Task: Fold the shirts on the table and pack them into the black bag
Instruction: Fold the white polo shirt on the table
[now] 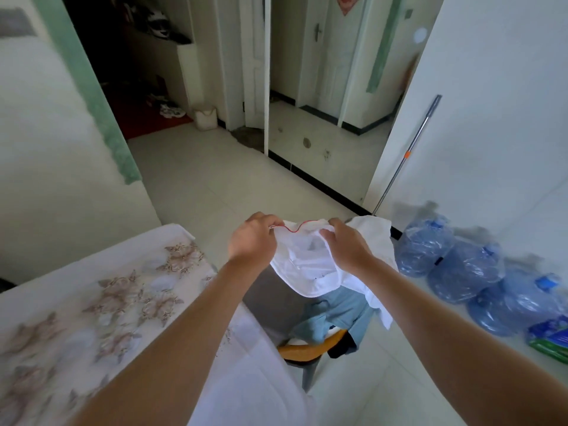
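Observation:
I hold a white shirt (307, 265) up in the air by its red-trimmed collar. My left hand (253, 241) pinches the collar's left side and my right hand (347, 244) grips its right side. The shirt hangs bunched below my hands, above a chair (310, 348). A light blue shirt (335, 315) lies crumpled on the chair seat with a bit of black fabric (341, 348) beside it. The table (92, 302), covered with a white floral cloth, is at the lower left. I see no black bag that I can tell for sure.
Several large blue water bottles (461, 265) stand along the right wall, with a green packet (550, 339) near them. A mop handle (408, 155) leans on the wall. Pale tiled floor runs ahead to an open doorway.

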`<action>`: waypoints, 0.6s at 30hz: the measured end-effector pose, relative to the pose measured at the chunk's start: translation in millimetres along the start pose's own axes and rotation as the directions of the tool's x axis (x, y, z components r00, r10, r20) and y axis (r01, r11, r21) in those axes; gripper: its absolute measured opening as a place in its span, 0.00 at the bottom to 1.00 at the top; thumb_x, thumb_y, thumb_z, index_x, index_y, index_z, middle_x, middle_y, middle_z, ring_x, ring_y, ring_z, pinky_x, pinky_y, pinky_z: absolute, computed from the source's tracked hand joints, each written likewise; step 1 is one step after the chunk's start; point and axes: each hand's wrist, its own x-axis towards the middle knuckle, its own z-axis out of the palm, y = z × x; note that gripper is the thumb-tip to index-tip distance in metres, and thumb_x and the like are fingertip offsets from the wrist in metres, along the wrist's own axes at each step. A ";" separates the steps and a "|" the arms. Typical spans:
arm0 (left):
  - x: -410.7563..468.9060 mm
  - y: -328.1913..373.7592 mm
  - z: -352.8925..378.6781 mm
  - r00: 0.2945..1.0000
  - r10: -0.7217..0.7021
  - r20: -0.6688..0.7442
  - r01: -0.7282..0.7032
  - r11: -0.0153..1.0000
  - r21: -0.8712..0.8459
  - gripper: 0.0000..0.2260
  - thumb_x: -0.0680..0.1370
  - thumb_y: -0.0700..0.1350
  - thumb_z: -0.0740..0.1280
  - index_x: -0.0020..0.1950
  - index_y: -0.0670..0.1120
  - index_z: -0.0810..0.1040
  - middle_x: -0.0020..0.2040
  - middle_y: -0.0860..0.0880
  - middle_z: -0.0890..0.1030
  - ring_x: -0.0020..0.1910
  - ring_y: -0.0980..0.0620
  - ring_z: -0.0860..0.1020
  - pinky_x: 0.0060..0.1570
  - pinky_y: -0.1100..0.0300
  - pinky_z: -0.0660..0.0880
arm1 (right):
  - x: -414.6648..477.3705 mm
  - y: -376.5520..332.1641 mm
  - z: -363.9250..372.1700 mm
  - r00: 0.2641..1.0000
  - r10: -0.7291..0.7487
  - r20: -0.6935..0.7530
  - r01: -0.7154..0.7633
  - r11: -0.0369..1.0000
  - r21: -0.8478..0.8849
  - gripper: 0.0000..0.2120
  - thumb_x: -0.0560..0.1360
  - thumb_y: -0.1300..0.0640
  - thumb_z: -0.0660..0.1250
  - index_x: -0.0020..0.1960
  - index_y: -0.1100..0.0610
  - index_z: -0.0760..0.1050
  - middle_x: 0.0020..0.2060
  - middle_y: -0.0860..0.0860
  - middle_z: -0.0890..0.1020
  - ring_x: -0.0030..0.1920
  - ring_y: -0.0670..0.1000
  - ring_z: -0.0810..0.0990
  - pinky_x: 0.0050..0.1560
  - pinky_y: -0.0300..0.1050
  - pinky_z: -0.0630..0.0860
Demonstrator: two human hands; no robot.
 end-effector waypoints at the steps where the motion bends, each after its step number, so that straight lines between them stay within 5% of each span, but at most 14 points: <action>1: -4.3 -8.9 -10.7 1.000 0.000 -0.022 0.000 1.000 0.008 0.17 0.78 0.38 0.58 0.57 0.53 0.82 0.56 0.51 0.78 0.52 0.47 0.78 0.48 0.58 0.73 | -3.8 -20.4 1.2 0.999 -0.036 -0.030 0.036 0.999 0.016 0.16 0.83 0.48 0.56 0.64 0.58 0.71 0.53 0.59 0.82 0.56 0.62 0.78 0.53 0.52 0.74; 6: -31.5 -67.9 -71.0 0.981 -0.069 -0.182 0.050 0.993 -0.110 0.18 0.76 0.30 0.56 0.56 0.43 0.81 0.54 0.45 0.75 0.47 0.43 0.77 0.47 0.56 0.73 | -26.4 -122.5 21.7 0.976 -0.211 -0.044 0.215 0.971 0.104 0.14 0.83 0.46 0.58 0.62 0.55 0.70 0.47 0.53 0.81 0.48 0.58 0.78 0.46 0.49 0.72; 13: -101.9 -164.0 -153.4 0.848 -0.202 -0.490 0.132 0.976 -0.174 0.17 0.71 0.28 0.58 0.51 0.40 0.82 0.50 0.43 0.76 0.44 0.42 0.77 0.42 0.55 0.74 | -85.2 -245.2 94.4 0.935 -0.352 0.032 0.323 0.888 0.326 0.14 0.81 0.49 0.62 0.62 0.56 0.72 0.44 0.53 0.81 0.45 0.53 0.78 0.44 0.45 0.69; 18: -151.7 -247.3 -181.7 0.846 -0.455 -0.278 0.460 0.887 -0.050 0.21 0.72 0.30 0.57 0.59 0.45 0.80 0.57 0.41 0.74 0.51 0.38 0.78 0.48 0.51 0.73 | -118.6 -283.2 181.5 0.901 -0.346 0.261 0.238 0.899 0.368 0.10 0.78 0.53 0.67 0.53 0.59 0.74 0.45 0.56 0.81 0.44 0.55 0.77 0.46 0.49 0.71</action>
